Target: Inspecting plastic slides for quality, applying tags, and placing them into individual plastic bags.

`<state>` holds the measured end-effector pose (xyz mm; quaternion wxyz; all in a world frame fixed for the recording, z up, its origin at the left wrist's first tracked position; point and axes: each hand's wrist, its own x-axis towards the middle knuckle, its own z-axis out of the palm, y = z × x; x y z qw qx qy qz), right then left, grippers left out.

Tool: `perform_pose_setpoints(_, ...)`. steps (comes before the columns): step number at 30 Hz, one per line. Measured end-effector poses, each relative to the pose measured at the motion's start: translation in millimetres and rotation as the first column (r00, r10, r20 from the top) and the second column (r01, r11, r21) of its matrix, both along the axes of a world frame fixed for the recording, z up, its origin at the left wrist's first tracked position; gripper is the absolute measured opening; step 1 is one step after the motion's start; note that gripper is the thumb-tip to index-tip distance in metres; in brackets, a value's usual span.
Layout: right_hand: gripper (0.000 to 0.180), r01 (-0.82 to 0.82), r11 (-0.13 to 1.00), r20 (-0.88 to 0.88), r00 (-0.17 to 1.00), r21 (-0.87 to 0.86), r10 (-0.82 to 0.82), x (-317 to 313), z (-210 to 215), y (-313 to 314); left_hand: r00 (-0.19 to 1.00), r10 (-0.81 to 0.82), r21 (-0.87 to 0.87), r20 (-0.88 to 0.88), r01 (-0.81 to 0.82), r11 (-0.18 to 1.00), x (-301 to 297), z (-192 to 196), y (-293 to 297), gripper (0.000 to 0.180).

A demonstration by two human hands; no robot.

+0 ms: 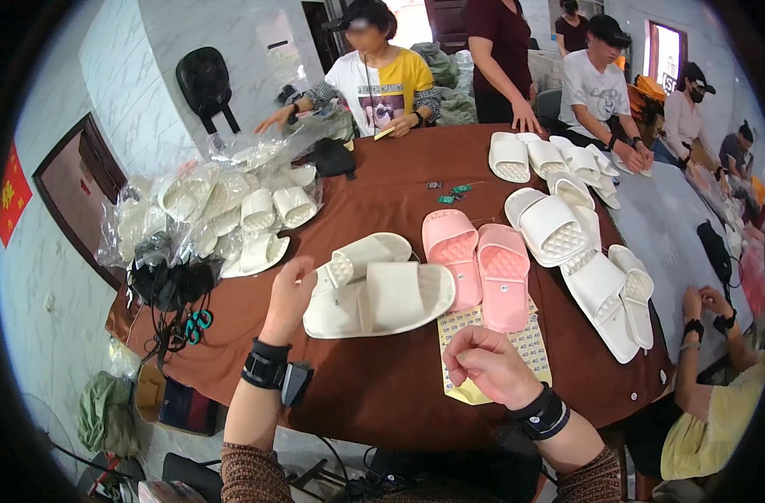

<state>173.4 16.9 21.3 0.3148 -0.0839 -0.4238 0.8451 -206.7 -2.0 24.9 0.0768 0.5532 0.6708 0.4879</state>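
Lying sideways mid-frame, white slippers [394, 298] are flanked by the left hand [288, 295], grip unclear. The right hand [493, 365] is curled, contents unseen.

Left hand [294, 289] is at white slippers [394, 295], right hand [491, 365] above stickers [529, 345].

Teal scissors [196, 326] on table [231, 356], L side; blk chair [204, 82] by wall [152, 101]; grn sack [106, 415] nr cardboard box [150, 389]; red banner [13, 194] L.
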Motion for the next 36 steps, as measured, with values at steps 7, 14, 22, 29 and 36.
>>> perform_pose_setpoints(7, 0.012, -0.021, 0.999, 0.077, 0.997, 0.041, 0.018, -1, -2, -4, 0.848, -0.175, -0.296, -0.500, 0.023, 0.955, 0, -15, -19, 0.029)
perform_pose_setpoints(14, 0.012, -0.017, 0.998, 0.050, 0.999, 0.068, 0.014, 1, -11, -5, 0.842, -0.189, -0.221, -0.505, 0.086, 0.972, 29, -12, 0, 0.029)
perform_pose_setpoints(22, 0.010, -0.041, 0.995, 0.057, 0.998, 0.089, 0.037, -3, -9, 1, 0.804, -0.444, -0.404, -0.394, 0.282, 0.870, 54, -8, 31, 0.036)
perform_pose_setpoints(29, 0.008, -0.041, 0.995, 0.055, 0.998, 0.094, 0.036, -4, -11, 0, 0.809, -0.467, -0.490, -0.357, 0.264, 0.831, 51, -10, 43, 0.041)
perform_pose_setpoints(36, 0.007, -0.023, 0.992, 0.053, 0.998, 0.124, 0.017, -3, -12, -1, 0.922, -0.377, -0.303, -0.094, 0.334, 0.893, 65, 5, 26, 0.055)
